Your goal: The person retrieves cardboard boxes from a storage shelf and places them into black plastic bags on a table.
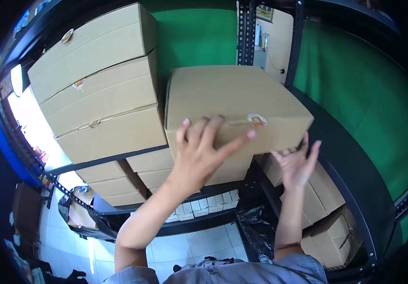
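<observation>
A large closed cardboard box (232,90) with a round sticker on its front edge sits at the centre, beside a stack of similar boxes. My left hand (201,144) has its fingers spread against the front face of this box, with the fingertips near the top edge. Under the box's right front corner is my right hand (296,163), palm up and fingers apart, some fingertips hidden beneath the cardboard.
Stacked cardboard boxes (104,85) stand on the left of the black metal shelf. More boxes (322,189) lie on the lower right level. Small white boxes (206,206) line a low shelf. Green cloth (355,94) hangs behind the racks.
</observation>
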Demonstrator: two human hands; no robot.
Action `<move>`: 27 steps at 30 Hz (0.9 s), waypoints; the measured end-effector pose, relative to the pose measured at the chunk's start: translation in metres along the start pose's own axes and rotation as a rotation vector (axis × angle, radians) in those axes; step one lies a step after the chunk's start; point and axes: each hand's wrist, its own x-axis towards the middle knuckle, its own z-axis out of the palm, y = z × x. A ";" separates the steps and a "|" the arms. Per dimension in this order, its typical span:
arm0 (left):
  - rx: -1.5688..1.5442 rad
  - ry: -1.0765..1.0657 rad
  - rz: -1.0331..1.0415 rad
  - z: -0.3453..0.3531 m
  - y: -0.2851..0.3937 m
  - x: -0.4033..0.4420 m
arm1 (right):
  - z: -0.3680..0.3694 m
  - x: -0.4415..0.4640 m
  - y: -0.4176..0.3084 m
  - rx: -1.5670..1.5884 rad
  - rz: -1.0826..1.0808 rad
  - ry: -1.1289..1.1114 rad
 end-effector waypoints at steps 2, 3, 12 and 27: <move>0.059 0.086 0.020 -0.001 0.015 -0.016 | -0.011 -0.005 -0.023 0.174 0.110 -0.136; 0.103 0.177 0.048 -0.004 0.022 -0.026 | -0.031 -0.004 -0.032 0.142 0.172 -0.248; 0.551 0.279 0.291 -0.034 0.066 -0.153 | -0.090 -0.092 -0.034 -0.325 0.328 0.120; -1.112 -0.057 -0.816 -0.148 0.077 -0.248 | -0.146 -0.170 -0.032 -0.213 0.372 -0.370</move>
